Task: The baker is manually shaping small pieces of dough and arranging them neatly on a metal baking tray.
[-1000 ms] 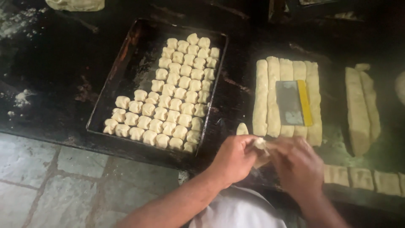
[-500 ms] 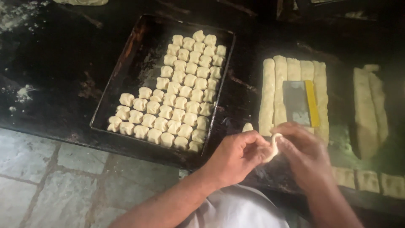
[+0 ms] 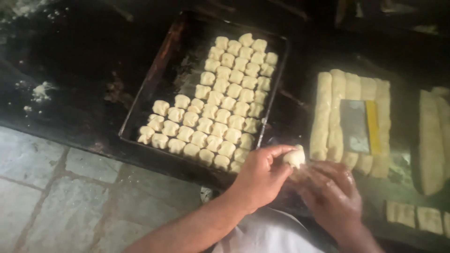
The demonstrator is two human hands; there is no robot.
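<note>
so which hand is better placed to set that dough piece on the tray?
Left, probably. The left hand pinches the dough piece in its fingers and lies right beside the near corner of the tray. The right hand sits farther from the tray, under the piece.

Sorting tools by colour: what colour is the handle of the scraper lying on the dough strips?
Yellow; the scraper has a grey metal blade. Head view shows it, on the dough strips.
</note>
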